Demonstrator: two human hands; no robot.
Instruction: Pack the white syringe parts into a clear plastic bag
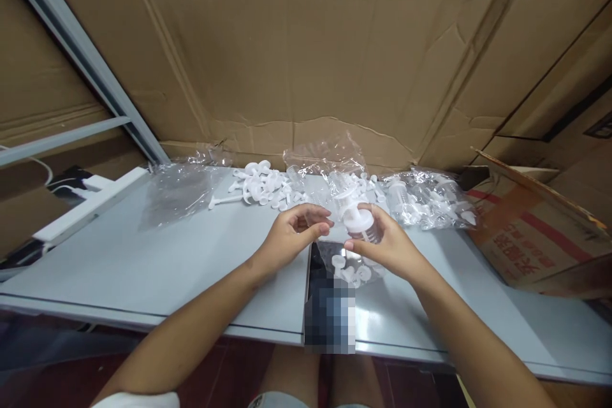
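My right hand [389, 242] grips a small clear plastic jar with a white lid [359, 220], thumb in front and fingers behind it. Just to its left, my left hand [297, 229] is empty, with curved fingers and the thumb held apart from them. Below the jar, several small round white pieces [357, 274] lie in a clear bag, partly over a dark flat device [321, 261] whose lower part is blurred out. Behind my hands, a pile of white plastic parts [268, 185] spreads over the pale table [191, 268].
Toward the back right lies a clear bag of white parts [433, 197]. Another clear plastic bag [182, 191] rests at the back left, near a white power strip [90, 207]. An open carton [535, 236] stands at right; a tall cardboard sheet [310, 51] walls off the back.
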